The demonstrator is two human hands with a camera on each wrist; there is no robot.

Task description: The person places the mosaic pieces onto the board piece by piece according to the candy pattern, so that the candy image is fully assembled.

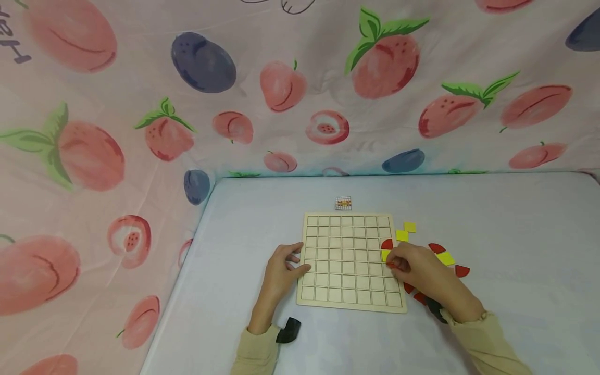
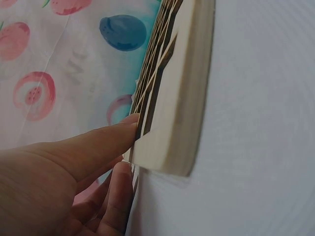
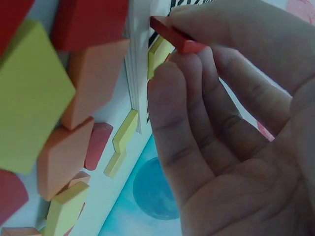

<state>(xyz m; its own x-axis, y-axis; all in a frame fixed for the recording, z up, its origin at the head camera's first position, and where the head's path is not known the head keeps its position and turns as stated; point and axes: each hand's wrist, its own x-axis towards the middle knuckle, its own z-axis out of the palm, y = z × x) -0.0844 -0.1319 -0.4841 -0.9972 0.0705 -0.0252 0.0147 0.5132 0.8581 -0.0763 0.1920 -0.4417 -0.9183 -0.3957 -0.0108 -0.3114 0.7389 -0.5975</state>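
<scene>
A pale wooden board [image 1: 347,284] marked with a square grid lies on the white table. At its left edge, my left hand [image 1: 281,265] grips the board, thumb over the rim and fingers bent beside it. My right hand [image 1: 419,268] pinches a small red block [image 3: 179,37] between thumb and fingers above the right side of the grid. Just beyond these fingertips, a red quarter-round block [image 1: 386,244] and a yellow square block [image 1: 385,255] sit on the board's right column; the yellow one is partly hidden.
Two yellow blocks [image 1: 410,227] lie off the board's upper right. Red, yellow and orange blocks [image 3: 98,81] are scattered beside the right forearm, some hidden beneath it. A small printed pattern card [image 1: 344,203] lies behind the board. Fruit-print cloth [image 1: 281,47] hangs behind and left.
</scene>
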